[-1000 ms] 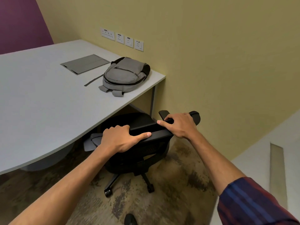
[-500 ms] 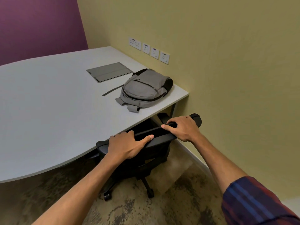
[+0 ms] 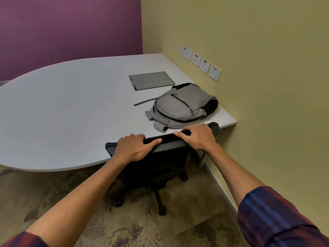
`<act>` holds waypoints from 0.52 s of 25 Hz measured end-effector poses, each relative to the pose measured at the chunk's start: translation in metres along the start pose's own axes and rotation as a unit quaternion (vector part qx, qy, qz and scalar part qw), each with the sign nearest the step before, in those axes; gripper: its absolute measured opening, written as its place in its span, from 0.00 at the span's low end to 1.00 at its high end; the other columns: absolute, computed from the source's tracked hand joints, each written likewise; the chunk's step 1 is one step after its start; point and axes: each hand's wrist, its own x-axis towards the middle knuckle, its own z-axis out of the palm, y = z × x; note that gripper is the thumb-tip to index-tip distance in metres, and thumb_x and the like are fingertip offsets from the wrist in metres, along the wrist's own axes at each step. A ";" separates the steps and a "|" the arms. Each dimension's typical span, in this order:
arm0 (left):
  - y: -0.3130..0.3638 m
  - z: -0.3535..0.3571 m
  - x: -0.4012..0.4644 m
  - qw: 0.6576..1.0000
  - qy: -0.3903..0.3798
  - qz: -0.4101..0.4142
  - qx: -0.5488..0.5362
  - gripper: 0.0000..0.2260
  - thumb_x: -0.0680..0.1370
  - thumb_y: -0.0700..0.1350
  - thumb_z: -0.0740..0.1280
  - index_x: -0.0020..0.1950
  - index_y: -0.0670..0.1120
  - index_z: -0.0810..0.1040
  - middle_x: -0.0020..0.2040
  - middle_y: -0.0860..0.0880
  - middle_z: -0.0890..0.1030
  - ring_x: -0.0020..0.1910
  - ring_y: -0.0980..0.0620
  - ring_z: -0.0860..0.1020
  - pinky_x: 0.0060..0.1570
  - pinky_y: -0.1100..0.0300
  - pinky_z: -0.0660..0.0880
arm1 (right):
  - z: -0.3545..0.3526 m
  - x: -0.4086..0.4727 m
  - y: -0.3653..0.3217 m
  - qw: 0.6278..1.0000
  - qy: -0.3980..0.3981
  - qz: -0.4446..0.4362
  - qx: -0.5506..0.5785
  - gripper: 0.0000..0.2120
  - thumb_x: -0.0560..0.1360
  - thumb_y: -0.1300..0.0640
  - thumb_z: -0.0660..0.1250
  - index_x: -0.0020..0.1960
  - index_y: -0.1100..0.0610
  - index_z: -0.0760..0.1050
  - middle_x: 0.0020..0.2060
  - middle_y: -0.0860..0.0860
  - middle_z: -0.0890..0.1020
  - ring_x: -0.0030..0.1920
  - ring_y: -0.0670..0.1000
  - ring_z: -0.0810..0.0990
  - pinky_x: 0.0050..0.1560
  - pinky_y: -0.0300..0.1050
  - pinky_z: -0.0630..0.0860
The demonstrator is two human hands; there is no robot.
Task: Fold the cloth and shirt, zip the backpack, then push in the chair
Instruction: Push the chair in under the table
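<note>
Both hands grip the chair back at a grey desk between purple and yellow walls

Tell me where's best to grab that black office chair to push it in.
Grip the top edge of the chair backrest from behind, as the left hand and right hand do: it is a wide bar facing you, and the seat is already under the table.
</note>
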 end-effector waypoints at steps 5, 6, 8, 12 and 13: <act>0.001 0.001 0.026 0.999 0.021 -0.036 0.011 0.39 0.69 0.78 0.44 0.48 0.49 0.79 0.39 0.49 0.79 0.37 0.49 0.76 0.35 0.57 0.68 | 0.001 0.033 0.012 0.999 -0.018 -0.029 -0.009 0.36 0.72 0.24 0.46 0.53 0.47 0.81 0.43 0.51 0.84 0.50 0.54 0.80 0.58 0.53 0.68; 0.002 0.002 0.029 0.999 0.025 -0.040 0.006 0.39 0.69 0.78 0.44 0.49 0.48 0.80 0.40 0.49 0.80 0.38 0.49 0.76 0.36 0.57 0.68 | 0.002 0.038 0.015 0.999 -0.020 -0.031 -0.013 0.36 0.72 0.24 0.46 0.54 0.48 0.81 0.44 0.52 0.84 0.50 0.54 0.80 0.59 0.54 0.68; 0.004 0.004 0.033 0.998 0.037 -0.043 -0.007 0.39 0.69 0.77 0.45 0.51 0.48 0.80 0.43 0.48 0.82 0.40 0.48 0.77 0.37 0.57 0.70 | 0.002 0.044 0.019 0.999 -0.024 -0.037 -0.016 0.36 0.72 0.24 0.46 0.54 0.48 0.81 0.45 0.52 0.84 0.51 0.55 0.79 0.58 0.54 0.68; 0.006 0.007 0.038 0.997 0.047 -0.056 -0.026 0.39 0.69 0.78 0.45 0.53 0.51 0.80 0.47 0.49 0.83 0.43 0.48 0.78 0.40 0.55 0.73 | 0.001 0.047 0.025 0.999 -0.030 -0.042 -0.011 0.38 0.70 0.23 0.44 0.50 0.49 0.80 0.43 0.52 0.83 0.48 0.55 0.79 0.54 0.54 0.68; 0.006 0.008 0.038 0.997 0.046 -0.059 -0.029 0.40 0.68 0.78 0.45 0.54 0.51 0.80 0.48 0.49 0.83 0.44 0.48 0.78 0.42 0.55 0.74 | 0.002 0.048 0.026 0.998 -0.037 -0.044 -0.010 0.40 0.69 0.22 0.43 0.51 0.49 0.80 0.43 0.51 0.83 0.49 0.55 0.79 0.54 0.54 0.68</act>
